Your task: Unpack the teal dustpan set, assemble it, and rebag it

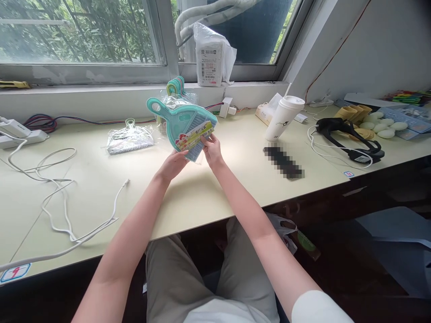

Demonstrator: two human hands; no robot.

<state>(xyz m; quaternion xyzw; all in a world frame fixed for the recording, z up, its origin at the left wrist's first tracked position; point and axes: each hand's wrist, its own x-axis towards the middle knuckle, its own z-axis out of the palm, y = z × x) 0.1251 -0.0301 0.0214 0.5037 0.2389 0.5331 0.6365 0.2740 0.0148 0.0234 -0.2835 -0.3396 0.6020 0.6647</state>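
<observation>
A teal dustpan and brush set [178, 125] with a yellow label is held up above the table, tilted, its handle toward the upper left. My left hand [174, 165] grips its lower edge. On the right edge, beside the label, my right hand [212, 150] has its fingers closed on the same set. Behind it stand several more sets with green and pink handles [175, 86], partly hidden. To the left, a wrapped grey-white set [130, 138] lies flat on the table.
White cables [63, 193] spread over the left of the table [202, 202]. A white cup [284, 117], a blurred dark object [283, 161] and a black headset [350, 139] are at the right. A wrapped package [210, 60] stands on the sill.
</observation>
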